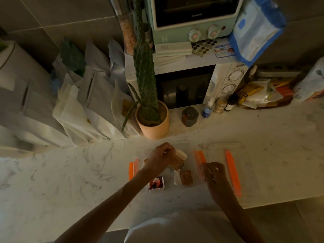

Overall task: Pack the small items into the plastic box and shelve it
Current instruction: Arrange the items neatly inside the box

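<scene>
A clear plastic box with orange side clips stands on the marble counter in front of me. My left hand is over the box, shut on a small brown and white packet. A second brown packet lies inside the box near its front. A small red and white packet sits at the box's front left corner. My right hand grips the box's right rim. The clear lid with orange clips lies on the counter just right of the box.
A potted cactus stands right behind the box. A dark jar and small bottles line the microwave front. White paper bags crowd the back left. The counter edge runs near right.
</scene>
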Demonstrator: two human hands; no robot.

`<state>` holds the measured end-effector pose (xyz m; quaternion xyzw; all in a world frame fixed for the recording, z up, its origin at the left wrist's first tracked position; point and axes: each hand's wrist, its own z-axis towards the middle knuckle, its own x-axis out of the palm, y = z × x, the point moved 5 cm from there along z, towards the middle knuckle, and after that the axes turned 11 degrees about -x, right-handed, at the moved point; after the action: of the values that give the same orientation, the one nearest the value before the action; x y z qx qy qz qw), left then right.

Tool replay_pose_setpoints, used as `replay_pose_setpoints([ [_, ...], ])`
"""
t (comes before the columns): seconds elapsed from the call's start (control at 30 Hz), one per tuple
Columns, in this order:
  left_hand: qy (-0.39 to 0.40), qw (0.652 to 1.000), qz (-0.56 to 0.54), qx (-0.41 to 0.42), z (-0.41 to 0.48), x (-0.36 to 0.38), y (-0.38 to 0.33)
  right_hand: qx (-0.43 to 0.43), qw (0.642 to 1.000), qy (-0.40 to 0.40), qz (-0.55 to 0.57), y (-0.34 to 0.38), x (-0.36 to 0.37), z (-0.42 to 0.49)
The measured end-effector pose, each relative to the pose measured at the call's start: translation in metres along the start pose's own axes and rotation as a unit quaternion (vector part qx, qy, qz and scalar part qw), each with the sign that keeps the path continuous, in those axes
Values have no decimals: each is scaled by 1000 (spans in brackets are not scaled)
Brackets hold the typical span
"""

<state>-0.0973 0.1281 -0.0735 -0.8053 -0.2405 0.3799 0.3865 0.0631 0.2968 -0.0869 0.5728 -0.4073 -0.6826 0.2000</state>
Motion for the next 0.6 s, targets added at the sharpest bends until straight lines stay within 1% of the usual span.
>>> replay_pose_setpoints([
  [0.03,12,1000,3,-10,0,-2,0,2,1000,0,0,0,-1,0],
  [0.13,20,997,72,0,-1,-1,6,-32,999,8,-8,3,1,1],
  [0.23,50,992,116,25,-2,21,10,-11,1000,7,4,4,1,2],
  [0.33,62,986,147,55,0,50,9,-24,1000,11,-2,3,2,2],
  [0.43,82,977,178,84,1,67,9,16,999,19,20,-3,2,-1],
  [0.5,75,973,195,95,3,68,12,42,998,24,34,-7,3,-1],
  [0.6,99,962,229,114,2,70,16,52,997,24,50,-5,2,0],
])
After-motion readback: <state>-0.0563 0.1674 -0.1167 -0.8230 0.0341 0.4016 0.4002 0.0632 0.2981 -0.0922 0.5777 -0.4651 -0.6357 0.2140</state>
